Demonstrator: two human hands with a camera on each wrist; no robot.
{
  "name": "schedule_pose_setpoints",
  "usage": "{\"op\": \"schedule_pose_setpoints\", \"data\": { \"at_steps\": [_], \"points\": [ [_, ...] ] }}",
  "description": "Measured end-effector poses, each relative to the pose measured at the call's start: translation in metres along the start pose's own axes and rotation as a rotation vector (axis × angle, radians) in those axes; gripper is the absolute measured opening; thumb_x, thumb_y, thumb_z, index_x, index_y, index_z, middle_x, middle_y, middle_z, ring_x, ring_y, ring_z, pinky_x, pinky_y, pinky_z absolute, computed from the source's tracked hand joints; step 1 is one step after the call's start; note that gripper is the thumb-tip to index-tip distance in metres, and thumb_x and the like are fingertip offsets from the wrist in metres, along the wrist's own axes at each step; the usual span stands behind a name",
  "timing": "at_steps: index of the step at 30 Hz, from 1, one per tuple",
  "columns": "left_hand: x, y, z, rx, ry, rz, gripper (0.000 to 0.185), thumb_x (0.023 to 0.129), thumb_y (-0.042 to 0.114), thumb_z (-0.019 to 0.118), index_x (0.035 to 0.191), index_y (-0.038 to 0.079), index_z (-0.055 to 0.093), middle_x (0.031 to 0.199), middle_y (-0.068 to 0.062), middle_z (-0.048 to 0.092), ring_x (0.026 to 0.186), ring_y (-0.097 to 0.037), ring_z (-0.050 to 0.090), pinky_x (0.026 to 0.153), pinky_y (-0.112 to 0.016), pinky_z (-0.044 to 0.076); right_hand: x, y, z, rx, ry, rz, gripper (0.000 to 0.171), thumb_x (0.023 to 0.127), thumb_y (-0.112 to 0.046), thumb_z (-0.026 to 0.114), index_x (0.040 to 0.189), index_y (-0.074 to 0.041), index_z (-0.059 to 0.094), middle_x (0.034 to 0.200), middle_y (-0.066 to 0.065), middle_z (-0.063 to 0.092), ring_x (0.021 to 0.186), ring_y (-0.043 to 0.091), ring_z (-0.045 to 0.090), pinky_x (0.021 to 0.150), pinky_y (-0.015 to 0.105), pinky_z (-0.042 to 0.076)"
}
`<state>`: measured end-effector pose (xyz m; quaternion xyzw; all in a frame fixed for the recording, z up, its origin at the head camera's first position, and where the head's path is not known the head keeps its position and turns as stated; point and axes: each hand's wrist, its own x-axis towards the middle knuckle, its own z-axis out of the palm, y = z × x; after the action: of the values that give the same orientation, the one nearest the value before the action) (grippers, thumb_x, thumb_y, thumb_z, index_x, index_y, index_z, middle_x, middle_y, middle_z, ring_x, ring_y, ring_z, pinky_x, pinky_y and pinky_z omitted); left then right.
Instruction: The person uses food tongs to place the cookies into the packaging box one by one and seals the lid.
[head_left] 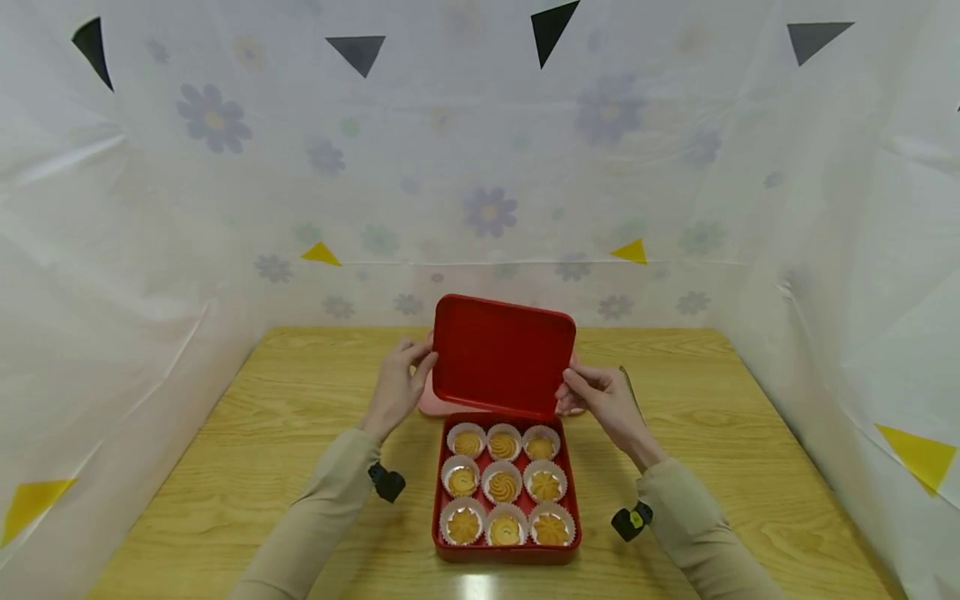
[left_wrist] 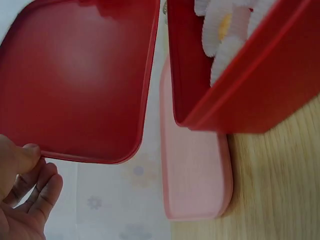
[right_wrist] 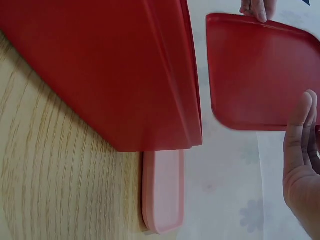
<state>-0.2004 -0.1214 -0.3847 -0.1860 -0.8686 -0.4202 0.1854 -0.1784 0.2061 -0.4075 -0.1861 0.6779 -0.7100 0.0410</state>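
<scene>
A red lid (head_left: pixel 504 354) is held tilted above the far edge of a red box (head_left: pixel 507 555), its inner side facing me. My left hand (head_left: pixel 400 383) pinches its left edge; in the left wrist view the thumb lies on the lid's rim and the other fingers are behind. My right hand (head_left: pixel 607 404) grips the lid's right edge near the lower corner. Inside the box, several piped cookies (head_left: pixel 503 486) sit in white paper cups (head_left: pixel 462 522) in rows. Behind the box lies a pink tray (left_wrist: pixel 195 175), partly hidden by the lid in the head view.
The box stands on a wooden table (head_left: pixel 315 467) near its front edge. White sheeting (head_left: pixel 480 150) with printed flowers hangs behind and at both sides. Black and yellow triangles are stuck on it. A dark band with a small black device (head_left: pixel 387 482) is on each wrist.
</scene>
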Motion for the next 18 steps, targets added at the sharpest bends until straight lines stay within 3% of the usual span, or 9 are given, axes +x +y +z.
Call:
{"op": "schedule_pose_setpoints", "data": {
  "at_steps": [3, 7, 11, 14, 18],
  "points": [
    [-0.001, 0.001, -0.001, 0.021, 0.005, 0.027, 0.02, 0.1, 0.009, 0.058, 0.112, 0.0, 0.073, 0.093, -0.013, 0.068, 0.083, -0.023, 0.066, 0.071, -0.031, 0.055, -0.002, 0.0, -0.001, 0.018, -0.026, -0.028, 0.033, 0.105, -0.01, 0.049, 0.111, 0.02, 0.061, 0.085, 0.001, 0.075, 0.075, 0.013, 0.073, 0.074, 0.035, 0.062],
    [-0.001, 0.0, -0.002, 0.01, -0.011, 0.083, 0.02, 0.101, 0.007, 0.056, 0.114, 0.004, 0.071, 0.096, -0.012, 0.075, 0.084, -0.023, 0.072, 0.074, -0.037, 0.061, -0.004, -0.003, -0.002, 0.071, -0.048, -0.035, 0.033, 0.107, -0.013, 0.046, 0.109, 0.014, 0.065, 0.088, 0.0, 0.075, 0.079, 0.011, 0.072, 0.077, 0.033, 0.061],
    [-0.001, -0.005, -0.007, -0.087, -0.132, 0.098, 0.023, 0.1, 0.004, 0.057, 0.119, 0.004, 0.071, 0.094, -0.014, 0.077, 0.083, -0.025, 0.074, 0.075, -0.033, 0.061, -0.007, -0.005, -0.005, 0.11, -0.018, -0.009, 0.034, 0.108, -0.019, 0.045, 0.103, -0.002, 0.074, 0.09, -0.003, 0.076, 0.079, 0.009, 0.071, 0.075, 0.029, 0.06],
    [-0.002, -0.01, -0.012, -0.192, -0.285, 0.034, 0.027, 0.102, 0.002, 0.053, 0.123, -0.001, 0.069, 0.098, -0.019, 0.076, 0.085, -0.025, 0.074, 0.074, -0.029, 0.059, -0.01, -0.006, -0.007, 0.068, 0.022, 0.034, 0.032, 0.107, -0.019, 0.047, 0.11, -0.004, 0.075, 0.088, -0.004, 0.075, 0.076, 0.009, 0.069, 0.074, 0.029, 0.06],
    [-0.006, -0.013, -0.019, -0.29, -0.442, -0.144, 0.031, 0.106, 0.011, 0.047, 0.126, -0.002, 0.066, 0.107, -0.023, 0.074, 0.088, -0.021, 0.074, 0.079, -0.033, 0.06, -0.013, -0.007, -0.009, -0.006, 0.038, 0.134, 0.04, 0.105, -0.018, 0.052, 0.128, 0.014, 0.061, 0.098, -0.009, 0.075, 0.071, 0.009, 0.065, 0.071, 0.029, 0.058]
  ]
}}
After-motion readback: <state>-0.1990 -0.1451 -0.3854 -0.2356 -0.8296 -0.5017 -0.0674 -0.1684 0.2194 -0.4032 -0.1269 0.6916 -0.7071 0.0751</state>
